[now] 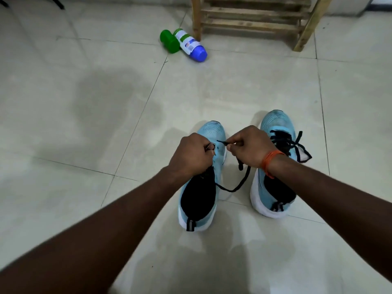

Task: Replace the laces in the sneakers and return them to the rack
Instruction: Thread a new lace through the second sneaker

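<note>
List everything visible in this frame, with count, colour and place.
unlaced sneaker: 1, light blue, on the floor, centre
laced sneaker: 1, light blue, laced in black, right of the first
loose lace: 1, black, between the sneakers
rack: 1, wooden, top right
green container: 1, by the rack leg
bottle: 1, white and blue, beside the container
wristband: 1, orange, right wrist
left hand: grips the unlaced sneaker
right hand: pinches the lace tip

Left sneaker [200, 211] pale blue, its black lace [235, 187] loose — right sneaker [275, 122] beside it, laced.
</note>
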